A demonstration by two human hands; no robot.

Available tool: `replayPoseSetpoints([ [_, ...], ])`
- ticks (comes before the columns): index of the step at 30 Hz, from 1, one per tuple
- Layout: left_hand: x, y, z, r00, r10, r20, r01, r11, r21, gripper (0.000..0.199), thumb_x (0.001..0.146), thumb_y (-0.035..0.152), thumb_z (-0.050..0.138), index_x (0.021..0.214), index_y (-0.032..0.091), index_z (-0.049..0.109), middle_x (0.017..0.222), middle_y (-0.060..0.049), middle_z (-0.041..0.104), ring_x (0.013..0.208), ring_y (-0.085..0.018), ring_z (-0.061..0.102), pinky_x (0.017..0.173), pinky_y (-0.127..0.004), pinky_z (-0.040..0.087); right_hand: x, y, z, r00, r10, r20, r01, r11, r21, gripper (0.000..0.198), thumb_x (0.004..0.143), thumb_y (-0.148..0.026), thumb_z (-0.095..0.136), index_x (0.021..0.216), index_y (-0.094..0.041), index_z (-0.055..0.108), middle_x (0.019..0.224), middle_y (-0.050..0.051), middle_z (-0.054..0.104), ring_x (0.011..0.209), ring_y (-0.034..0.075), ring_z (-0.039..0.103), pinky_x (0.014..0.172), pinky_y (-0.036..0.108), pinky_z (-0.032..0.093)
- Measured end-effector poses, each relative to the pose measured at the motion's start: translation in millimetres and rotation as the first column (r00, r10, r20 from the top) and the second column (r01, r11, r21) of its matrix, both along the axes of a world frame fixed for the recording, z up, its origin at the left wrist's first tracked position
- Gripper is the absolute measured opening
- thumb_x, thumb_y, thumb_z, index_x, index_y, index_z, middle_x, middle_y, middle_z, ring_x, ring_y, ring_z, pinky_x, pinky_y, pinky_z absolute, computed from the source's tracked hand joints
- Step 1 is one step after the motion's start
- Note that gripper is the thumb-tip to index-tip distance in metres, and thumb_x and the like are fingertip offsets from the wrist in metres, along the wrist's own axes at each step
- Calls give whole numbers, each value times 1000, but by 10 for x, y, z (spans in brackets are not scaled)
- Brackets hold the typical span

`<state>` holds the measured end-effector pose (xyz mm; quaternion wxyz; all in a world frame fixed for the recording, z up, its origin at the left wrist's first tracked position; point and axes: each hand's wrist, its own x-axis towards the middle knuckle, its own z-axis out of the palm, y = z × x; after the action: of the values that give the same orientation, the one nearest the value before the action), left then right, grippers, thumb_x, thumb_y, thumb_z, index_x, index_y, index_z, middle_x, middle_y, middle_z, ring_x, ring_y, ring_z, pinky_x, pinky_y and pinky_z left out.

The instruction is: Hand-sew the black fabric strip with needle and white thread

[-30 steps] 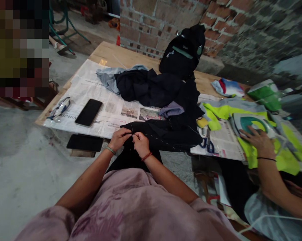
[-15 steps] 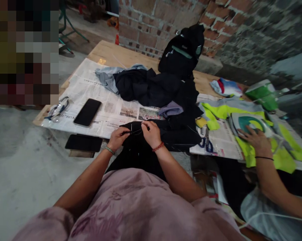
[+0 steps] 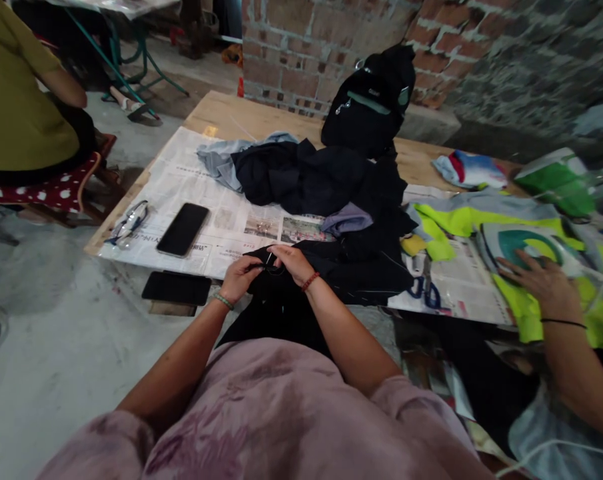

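My left hand (image 3: 240, 276) pinches the edge of a black cloth (image 3: 258, 256) at the front of the table. Fingers closed, my right hand (image 3: 293, 263) is bent over the same edge, its fingertips close to my left ones. What they pinch is too small to make out. Below them a thin dark thread (image 3: 276, 271) makes a loose loop. A short bright line shows on the cloth between the hands. The black cloth runs down onto my lap and right across the table, where pale stitch lines mark it.
Left of the hands lie a phone (image 3: 183, 229), glasses (image 3: 129, 224) and a second dark phone-like slab (image 3: 176, 288). Dark garments (image 3: 301, 175) and a backpack (image 3: 366, 103) stand behind. Scissors (image 3: 425, 291) lie right; beyond, a co-worker's hand (image 3: 541, 280) holds an iron (image 3: 524, 247) on yellow fabric.
My right hand has come down and left to the cloth edge, and the thread between the hands has gone from stretched to looped. The view has shifted slightly left.
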<state>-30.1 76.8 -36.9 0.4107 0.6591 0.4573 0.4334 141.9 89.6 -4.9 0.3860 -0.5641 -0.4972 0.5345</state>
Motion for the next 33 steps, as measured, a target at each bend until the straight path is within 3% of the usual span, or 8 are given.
replayPoseSetpoints([
  [7, 33, -14, 6, 999, 49, 20, -48, 997, -55, 16, 72, 28, 60, 84, 18, 63, 80, -1, 63, 72, -14, 57, 68, -27, 49, -32, -16, -41, 999, 35, -32, -33, 999, 41, 23, 62, -35, 67, 74, -15, 69, 79, 1, 65, 73, 10, 55, 72, 22, 40],
  [18, 77, -22, 34, 999, 3, 55, 2, 996, -86, 23, 70, 30, 61, 90, 18, 62, 83, -1, 63, 77, -14, 58, 73, -28, 48, -44, 11, 13, 993, 12, -120, -21, 997, -73, 23, 57, -33, 68, 69, -13, 66, 62, -3, 60, 59, 6, 49, 63, 21, 36],
  [25, 71, -6, 20, 999, 46, 23, -43, 992, -116, 18, 73, 32, 58, 84, 18, 62, 73, 0, 60, 66, -12, 55, 62, -25, 47, -67, 23, -18, 986, -57, -157, 49, 997, -58, 18, 59, -31, 64, 62, -14, 59, 60, -4, 57, 58, 6, 47, 61, 20, 35],
  [33, 105, -69, 42, 992, 106, 73, -100, 992, -80, 26, 69, 26, 63, 93, 18, 60, 90, -2, 62, 70, -11, 56, 68, -25, 48, -63, 18, 2, 980, -99, -174, 85, 993, -85, 17, 58, -30, 64, 60, -14, 58, 58, -4, 57, 56, 6, 47, 61, 20, 34],
])
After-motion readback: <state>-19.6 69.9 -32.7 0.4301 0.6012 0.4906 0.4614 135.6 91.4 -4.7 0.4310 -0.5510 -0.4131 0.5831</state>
